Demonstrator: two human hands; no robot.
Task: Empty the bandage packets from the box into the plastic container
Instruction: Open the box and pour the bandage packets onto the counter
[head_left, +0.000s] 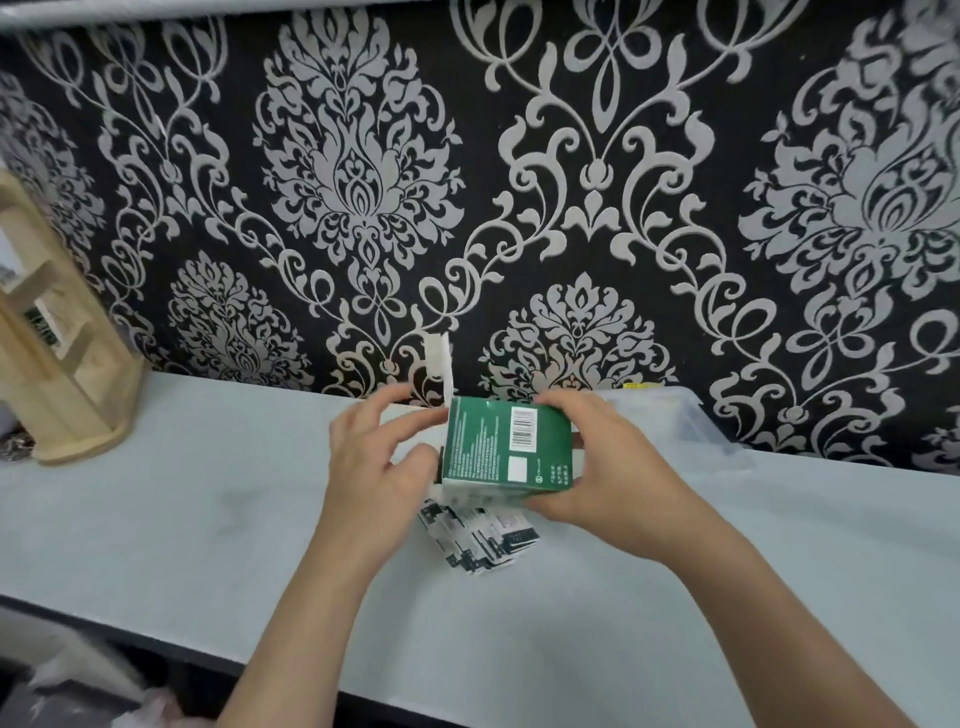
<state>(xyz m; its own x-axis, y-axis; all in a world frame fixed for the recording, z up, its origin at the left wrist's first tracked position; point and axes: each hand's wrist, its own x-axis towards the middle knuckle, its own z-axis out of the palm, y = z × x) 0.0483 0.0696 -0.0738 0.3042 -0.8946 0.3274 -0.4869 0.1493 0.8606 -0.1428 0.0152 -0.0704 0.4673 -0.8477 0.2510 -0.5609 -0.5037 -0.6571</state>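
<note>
while the right grip (615, 470) clasps the box (501, 447), packets (478, 540) lie beneath it; left grip (371, 467) released alongside.

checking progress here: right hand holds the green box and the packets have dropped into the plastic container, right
Not quite. The head view shows the packets lying on the table under the green box, not in the plastic container. The right hand does hold the box.

right hand (618, 467) gripping green box (506, 447) over bandage packets (478, 535), left hand (374, 467) beside its open flap, plastic container (675, 415) behind
</note>
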